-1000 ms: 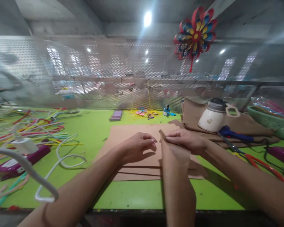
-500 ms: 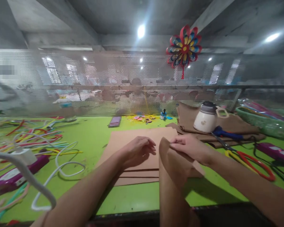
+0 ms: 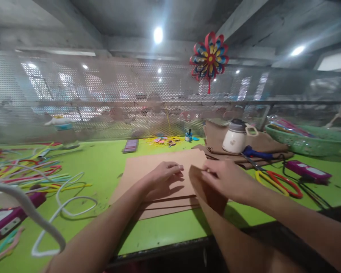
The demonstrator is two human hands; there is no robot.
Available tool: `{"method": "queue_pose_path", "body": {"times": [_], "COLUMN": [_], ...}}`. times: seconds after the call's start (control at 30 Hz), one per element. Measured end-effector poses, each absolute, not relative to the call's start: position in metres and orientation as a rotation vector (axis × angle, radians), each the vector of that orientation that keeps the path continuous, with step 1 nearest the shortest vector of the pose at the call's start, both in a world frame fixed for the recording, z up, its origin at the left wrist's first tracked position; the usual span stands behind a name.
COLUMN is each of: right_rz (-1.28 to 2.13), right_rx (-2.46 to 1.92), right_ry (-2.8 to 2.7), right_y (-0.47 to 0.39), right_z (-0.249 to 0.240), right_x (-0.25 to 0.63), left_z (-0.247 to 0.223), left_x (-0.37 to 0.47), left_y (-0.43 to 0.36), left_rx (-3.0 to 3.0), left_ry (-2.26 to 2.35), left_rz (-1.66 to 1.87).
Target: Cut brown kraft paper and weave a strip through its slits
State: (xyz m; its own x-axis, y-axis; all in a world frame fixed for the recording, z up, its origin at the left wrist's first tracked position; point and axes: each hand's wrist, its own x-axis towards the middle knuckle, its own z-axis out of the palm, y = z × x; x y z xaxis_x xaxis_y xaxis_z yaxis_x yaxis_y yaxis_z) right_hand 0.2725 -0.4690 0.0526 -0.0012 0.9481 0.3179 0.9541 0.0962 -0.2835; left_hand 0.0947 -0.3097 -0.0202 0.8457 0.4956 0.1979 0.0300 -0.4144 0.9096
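Observation:
My right hand [image 3: 223,178] pinches the top edge of a brown sheet [image 3: 226,231], which may be felt or paper. The sheet bends and hangs down over the front edge of the table. Left of it, my left hand [image 3: 163,180] hovers over a stack of tan sheets [image 3: 147,161], its fingers loosely curled and apart with nothing between them. Several layers of the stack show at its near side. Part of the stack is hidden behind my left forearm and the raised sheet.
Scissors [image 3: 284,184] with red and yellow handles lie right, near a white jug [image 3: 234,140] on folded brown material [image 3: 272,142]. A green basket [image 3: 309,142] and purple power strip [image 3: 308,170] sit beyond. Left are colourful strips [image 3: 49,170] and a white cable [image 3: 79,214].
My right hand has shifted its hold, and the brown sheet now slants down to the right. My left hand stays over the stack. The whole view has turned slightly right.

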Motion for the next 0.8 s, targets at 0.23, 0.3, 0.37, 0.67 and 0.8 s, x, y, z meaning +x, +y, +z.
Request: {"method": "queue_pose_path", "body": {"times": [0.23, 0.3, 0.37, 0.67, 0.8], "right_rz": [0.299, 0.400, 0.484, 0.808, 0.674], "right_rx": [-1.715, -1.663, -1.630, -1.552, -1.599], "right_ry": [-2.276, -2.311, -2.328, -1.982, -1.981], "right_y": [-0.393, -0.382, -0.377, -0.393, -0.401], "right_z": [0.023, 0.018, 0.015, 0.000, -0.009], "right_x": [0.274, 0.280, 0.287, 0.317, 0.321], "left_z": [0.000, -0.009, -0.014, -0.004, -0.010], "left_x": [0.104, 0.108, 0.111, 0.112, 0.114], "left_y": [-0.318, -0.323, -0.326, -0.320, -0.326], "left_rx": [1.849, 1.804, 1.752, 1.994, 2.067], "left_ry": [0.609, 0.683, 0.744, 0.798, 0.809], "left_rz": [0.570, 0.548, 0.541, 0.580, 0.533]}}
